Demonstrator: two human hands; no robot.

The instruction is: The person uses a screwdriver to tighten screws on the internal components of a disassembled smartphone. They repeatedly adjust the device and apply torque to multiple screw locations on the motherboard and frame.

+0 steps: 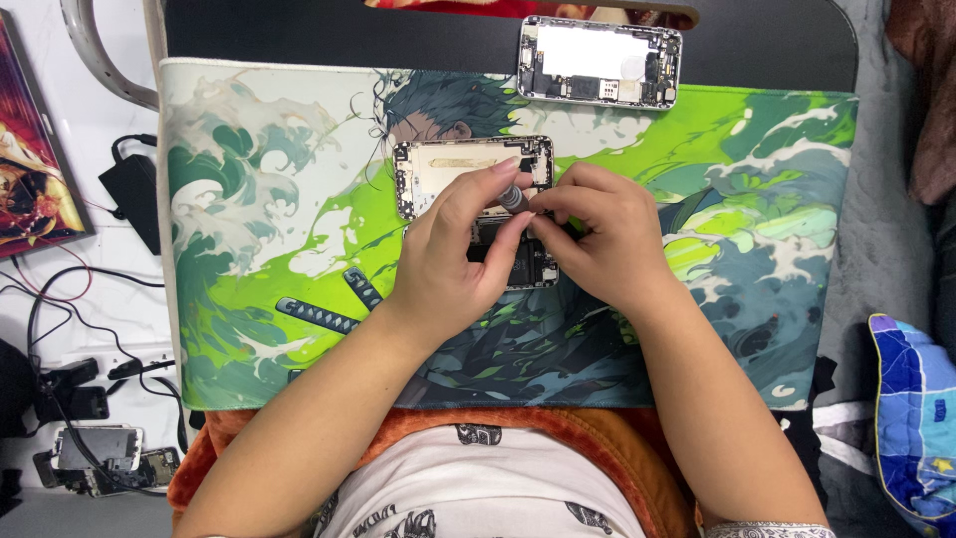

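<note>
**Small tool pinched over an opened phone**

Risk of a slip: thin grey pen-like tool, pinched between fingertips of both hands, could skid across the exposed circuitry of the opened silver phone chassis lying mid-mat on the green and teal illustrated mat covering the worktop. Left hand: grip pressed together on the tool's shaft. Right hand: grip closed on its lower end. Second opened phone shell well apart at the mat's far edge.
</note>
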